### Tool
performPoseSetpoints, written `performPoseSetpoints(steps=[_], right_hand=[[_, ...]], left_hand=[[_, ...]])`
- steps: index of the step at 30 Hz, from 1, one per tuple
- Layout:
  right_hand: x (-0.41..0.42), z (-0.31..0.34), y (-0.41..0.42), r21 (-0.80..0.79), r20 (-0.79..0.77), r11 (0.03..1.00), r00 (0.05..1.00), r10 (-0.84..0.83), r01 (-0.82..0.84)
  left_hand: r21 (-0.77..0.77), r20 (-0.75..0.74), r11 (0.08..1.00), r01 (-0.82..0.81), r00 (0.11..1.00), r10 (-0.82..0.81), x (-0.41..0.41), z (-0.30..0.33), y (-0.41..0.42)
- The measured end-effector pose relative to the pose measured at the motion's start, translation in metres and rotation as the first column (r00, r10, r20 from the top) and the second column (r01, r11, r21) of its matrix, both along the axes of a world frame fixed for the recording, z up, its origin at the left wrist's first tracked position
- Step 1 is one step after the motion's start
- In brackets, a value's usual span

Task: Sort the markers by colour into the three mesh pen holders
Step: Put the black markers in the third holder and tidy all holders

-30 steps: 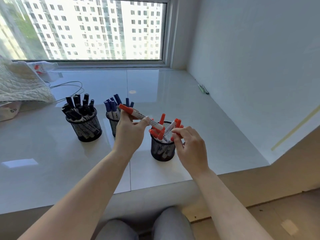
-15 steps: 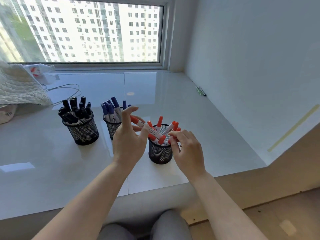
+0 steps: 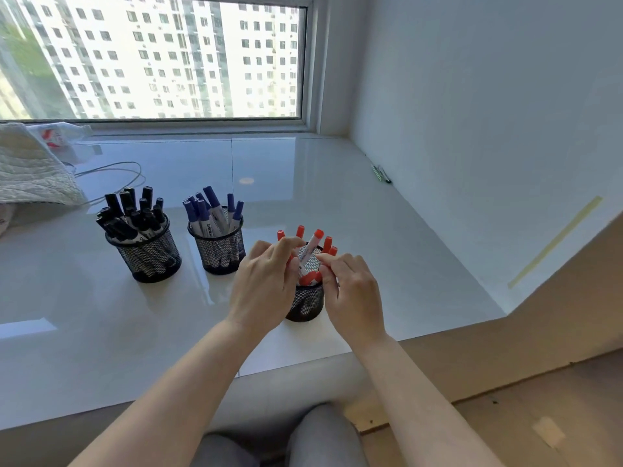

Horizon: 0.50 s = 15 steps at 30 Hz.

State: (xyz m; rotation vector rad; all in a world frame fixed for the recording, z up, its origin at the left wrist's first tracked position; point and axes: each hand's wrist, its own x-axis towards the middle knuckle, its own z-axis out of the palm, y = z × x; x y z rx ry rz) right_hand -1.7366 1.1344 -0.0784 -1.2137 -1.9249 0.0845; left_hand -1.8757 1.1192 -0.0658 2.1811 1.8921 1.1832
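1. Three black mesh pen holders stand on the glossy white sill (image 3: 337,197). The far-left holder (image 3: 148,257) is packed with black-capped markers (image 3: 129,214). The middle holder (image 3: 220,249) has blue-capped markers (image 3: 210,210).
2. The near-right holder (image 3: 305,303) has red-capped markers (image 3: 318,235) with white barrels, their caps fanning upward.
3. The left hand (image 3: 261,289) curls its fingers round a red marker at this holder's rim.
4. The right hand (image 3: 352,291) pinches another red cap (image 3: 308,279) just beside it.
5. Both hands hide most of the red holder's rim and the marker barrels, so which marker each grips is hard to tell.
6. A quilted cloth (image 3: 30,173) is cut off at the far left.
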Motion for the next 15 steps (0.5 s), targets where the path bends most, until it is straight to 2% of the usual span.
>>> performPoseSetpoints(steps=[8, 12, 15], right_hand=[[0.004, 0.007, 0.004, -0.035, -0.089, 0.999, 0.996, -0.005, 0.001], [0.004, 0.024, 0.021, -0.055, -0.107, 0.997, 0.993, -0.057, 0.051], [0.001, 0.039, 0.039, -0.137, -0.053, 0.990, 0.998, -0.037, 0.029]], left_hand=[[-0.084, -0.008, 0.996, 0.022, 1.000, -0.023, -0.003, -0.023, -0.005], [0.010, 0.086, 1.000, 0.014, 0.996, -0.015, 0.002, -0.033, -0.005], [0.057, 0.253, 0.998, -0.040, 0.967, 0.024, 0.007, -0.037, -0.004]])
